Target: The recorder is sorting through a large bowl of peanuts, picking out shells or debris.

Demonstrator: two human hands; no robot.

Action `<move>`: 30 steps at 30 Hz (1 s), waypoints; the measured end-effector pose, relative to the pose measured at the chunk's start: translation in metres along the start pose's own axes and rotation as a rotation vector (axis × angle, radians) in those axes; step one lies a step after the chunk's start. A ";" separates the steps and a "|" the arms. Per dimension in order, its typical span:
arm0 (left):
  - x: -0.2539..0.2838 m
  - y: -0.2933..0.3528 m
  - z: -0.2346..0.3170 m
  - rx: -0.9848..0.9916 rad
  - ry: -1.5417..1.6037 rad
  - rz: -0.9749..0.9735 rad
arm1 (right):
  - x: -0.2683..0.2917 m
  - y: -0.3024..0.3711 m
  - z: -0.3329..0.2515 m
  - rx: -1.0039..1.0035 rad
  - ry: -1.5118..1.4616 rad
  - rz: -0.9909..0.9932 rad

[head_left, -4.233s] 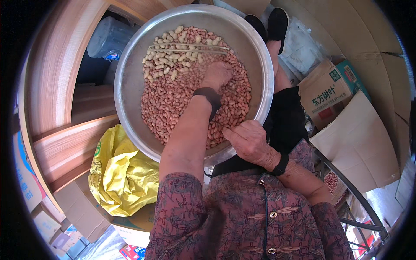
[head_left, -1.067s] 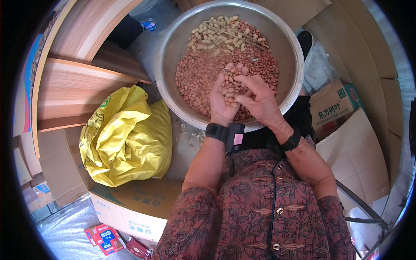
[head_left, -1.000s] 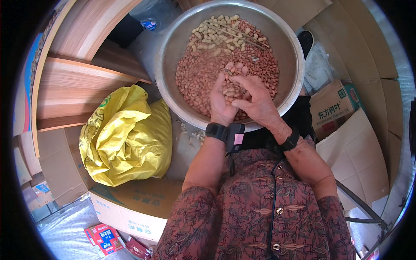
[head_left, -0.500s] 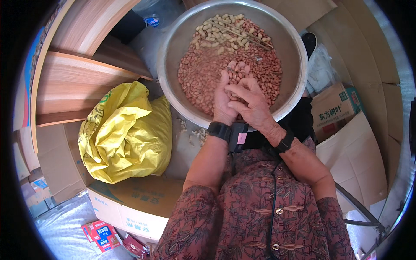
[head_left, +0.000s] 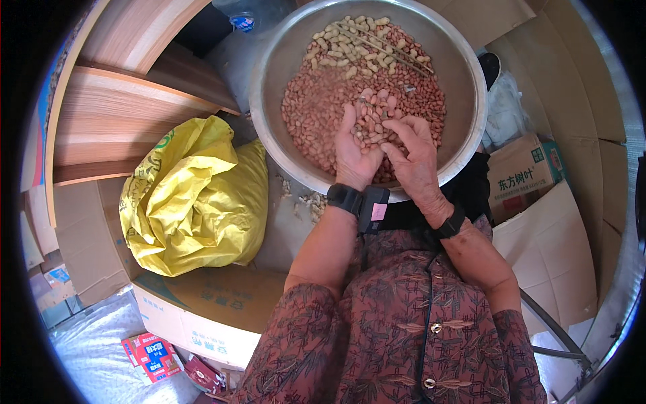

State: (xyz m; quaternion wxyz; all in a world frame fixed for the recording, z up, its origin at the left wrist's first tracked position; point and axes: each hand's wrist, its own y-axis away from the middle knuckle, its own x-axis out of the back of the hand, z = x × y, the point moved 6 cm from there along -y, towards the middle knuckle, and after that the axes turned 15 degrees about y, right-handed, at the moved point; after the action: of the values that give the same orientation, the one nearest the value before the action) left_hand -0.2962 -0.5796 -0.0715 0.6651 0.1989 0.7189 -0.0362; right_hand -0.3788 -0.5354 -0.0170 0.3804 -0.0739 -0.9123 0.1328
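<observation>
A wide metal basin (head_left: pixel 266 138) holds many shelled red-skinned peanuts (head_left: pixel 303 121), with a heap of unshelled peanuts (head_left: pixel 336 47) at its far side. Two thin sticks (head_left: pixel 380 46) lie across that heap. Over the near part of the basin, my left hand (head_left: pixel 356 161) is cupped palm up around a handful of shelled peanuts (head_left: pixel 373 118). My right hand (head_left: pixel 418 158) is at the right edge of this handful. Its thumb and forefinger stand apart there, with nothing visible between their tips.
A yellow plastic sack (head_left: pixel 195 202) stands left of the basin, beside wooden shelves (head_left: pixel 101 128). Bits of shell (head_left: pixel 311 205) lie on the floor near the basin. Cardboard boxes (head_left: pixel 518 175) and sheets are at the right; a low cardboard wall (head_left: pixel 202 303) is at the near left.
My right hand has drawn back to the right from over my left palm, its thumb and forefinger now apart. More of the peanuts in my left palm show.
</observation>
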 end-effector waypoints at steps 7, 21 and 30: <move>0.002 0.000 -0.002 0.000 -0.005 0.017 | -0.011 0.000 -0.017 0.068 -0.037 0.075; 0.001 0.003 -0.002 0.008 -0.064 0.032 | -0.009 -0.005 -0.018 0.198 0.076 0.121; -0.009 0.005 -0.002 0.028 0.049 0.002 | 0.003 -0.002 0.042 -0.590 -1.228 -0.118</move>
State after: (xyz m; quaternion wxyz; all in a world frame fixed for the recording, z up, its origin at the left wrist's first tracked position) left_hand -0.2963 -0.5766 -0.0613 0.6445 0.2096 0.7342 -0.0409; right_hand -0.4110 -0.5442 -0.0434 -0.2355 -0.0359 -0.9632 -0.1246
